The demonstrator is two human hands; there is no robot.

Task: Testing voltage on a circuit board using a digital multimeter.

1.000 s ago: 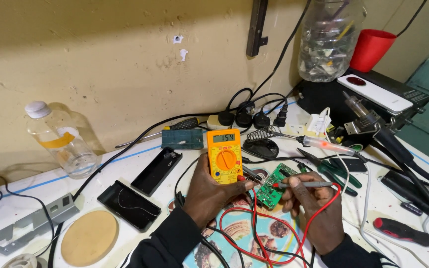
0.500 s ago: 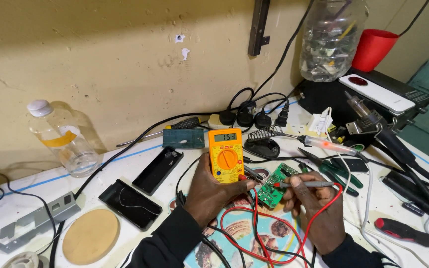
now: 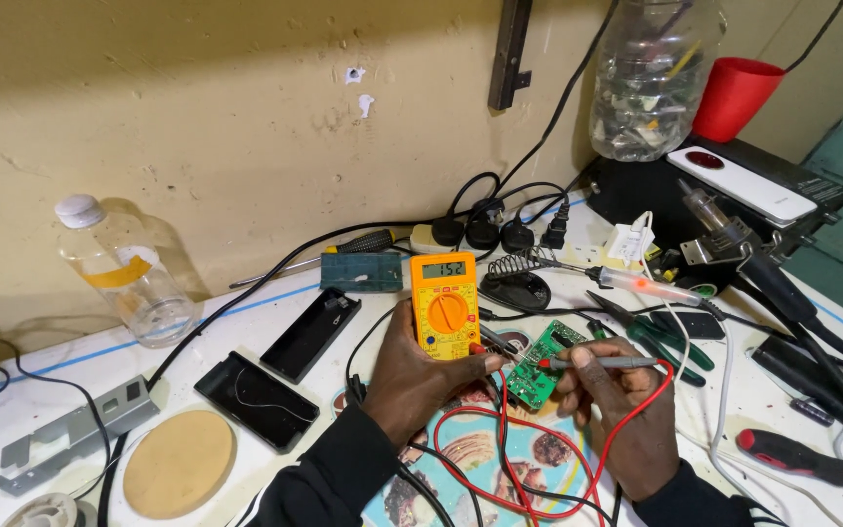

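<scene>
Both hands press probes on the green circuit board [image 3: 541,363] (multimeter [image 3: 444,304] beside).

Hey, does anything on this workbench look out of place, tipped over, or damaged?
Nothing spilled or broken. The clear plastic bottle by the wall leans tilted. Two black rectangular case halves lie open and apart, left of the left hand holding the orange multimeter.

Views: I have one, head-worn | Position: above bench [image 3: 12,468] | Facing: down and forward toward wall [image 3: 197,107] | Range: close, hands low in frame | Overlap: single view only
</scene>
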